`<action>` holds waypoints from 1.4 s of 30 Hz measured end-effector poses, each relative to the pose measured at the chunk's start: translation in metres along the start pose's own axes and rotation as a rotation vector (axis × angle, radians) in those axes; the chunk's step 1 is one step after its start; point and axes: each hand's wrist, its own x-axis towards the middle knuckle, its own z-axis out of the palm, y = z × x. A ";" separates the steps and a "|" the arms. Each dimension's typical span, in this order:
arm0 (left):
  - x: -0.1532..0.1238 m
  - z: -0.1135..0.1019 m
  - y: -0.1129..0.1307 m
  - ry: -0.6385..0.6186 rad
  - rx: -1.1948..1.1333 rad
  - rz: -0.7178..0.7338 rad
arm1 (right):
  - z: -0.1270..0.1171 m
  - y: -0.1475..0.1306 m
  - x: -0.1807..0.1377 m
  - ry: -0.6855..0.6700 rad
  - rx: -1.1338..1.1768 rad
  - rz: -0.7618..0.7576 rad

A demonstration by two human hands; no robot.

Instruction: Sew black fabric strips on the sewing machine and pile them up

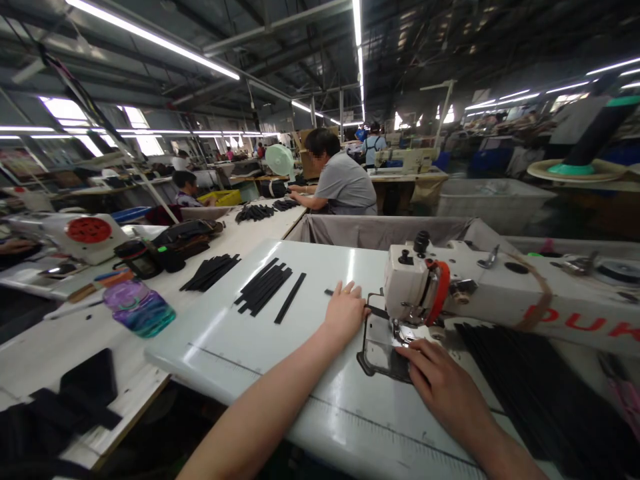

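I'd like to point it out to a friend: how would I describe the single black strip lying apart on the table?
Find the big white sewing machine, then follow its pale tabletop left, past the left hand. The single black strip lies flat between that hand and a bunch of black strips. Unlike those, lying side by side, it lies alone, touching no other strip.

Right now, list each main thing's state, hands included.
Left hand, palm down, touching a flat black strip
Right hand, palm down, fingers extended
Grouped flat black strips, lying side by side
White sewing machine, running or stopped, cannot tell
Long white ceiling tubes, lit
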 end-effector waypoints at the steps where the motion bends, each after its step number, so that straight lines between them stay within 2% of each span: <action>1: -0.005 -0.001 0.005 -0.014 0.002 -0.026 | 0.000 -0.001 0.001 0.001 0.012 -0.003; 3: -0.015 0.000 0.018 -0.048 -0.051 0.018 | -0.002 -0.002 0.002 -0.005 0.042 -0.026; 5: -0.026 0.002 0.029 -0.053 -0.165 0.120 | -0.005 -0.004 0.003 -0.013 0.067 -0.058; 9: -0.039 0.004 0.032 -0.029 -0.339 0.204 | -0.007 -0.005 0.003 -0.010 0.056 -0.063; 16: -0.043 0.005 0.036 0.000 -0.367 0.144 | -0.006 -0.002 0.001 0.011 0.039 -0.050; 31: -0.047 0.002 0.045 -0.051 -0.332 0.154 | -0.010 -0.006 0.001 0.017 0.094 -0.098; 42: -0.045 0.004 0.046 -0.036 -0.290 0.157 | -0.010 -0.008 0.003 -0.003 0.085 -0.055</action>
